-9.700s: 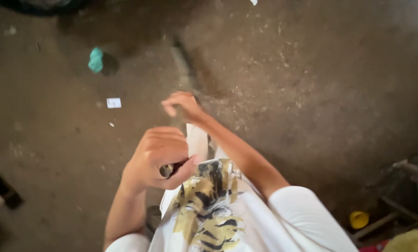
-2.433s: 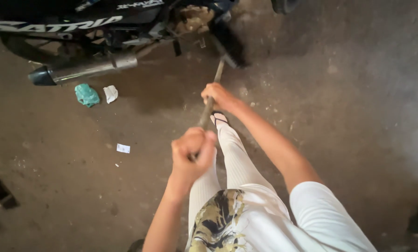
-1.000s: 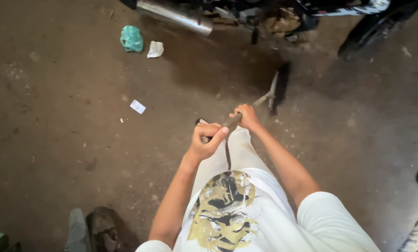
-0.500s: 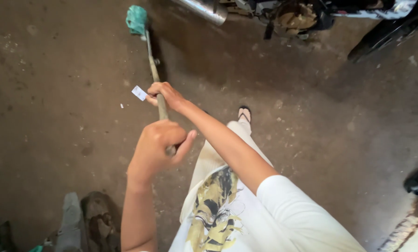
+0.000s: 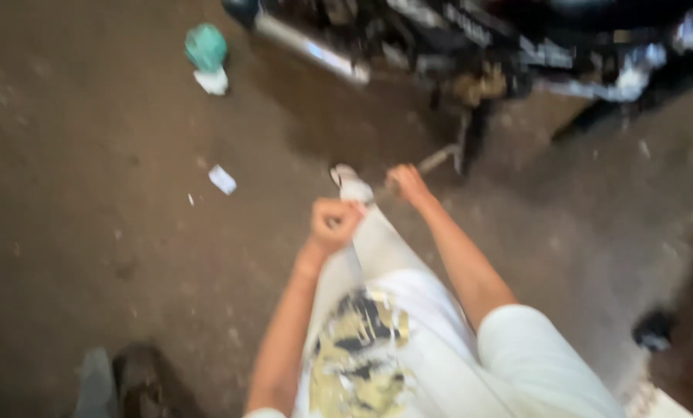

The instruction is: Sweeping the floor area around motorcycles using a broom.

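The picture is blurred by motion. Both my hands grip a long wooden broom handle (image 5: 436,160). My left hand (image 5: 335,223) is closed on the near end, close to my body. My right hand (image 5: 408,183) holds the handle farther out. The dark broom head (image 5: 470,139) rests on the brown concrete floor just under a parked motorcycle (image 5: 470,39). My foot in a sandal (image 5: 349,183) shows between my hands.
A crumpled green bag (image 5: 206,46) and a white scrap (image 5: 213,80) lie at the upper left near the motorcycle's chrome exhaust (image 5: 315,50). A small white paper (image 5: 222,179) lies on the floor (image 5: 91,193). A dark shoe (image 5: 654,330) sits at the right, worn footwear (image 5: 130,379) at the lower left.
The broom has swung from the far left, near the green bag, over to the right beneath the motorcycle. Both hands moved right with it and the view turned blurry.
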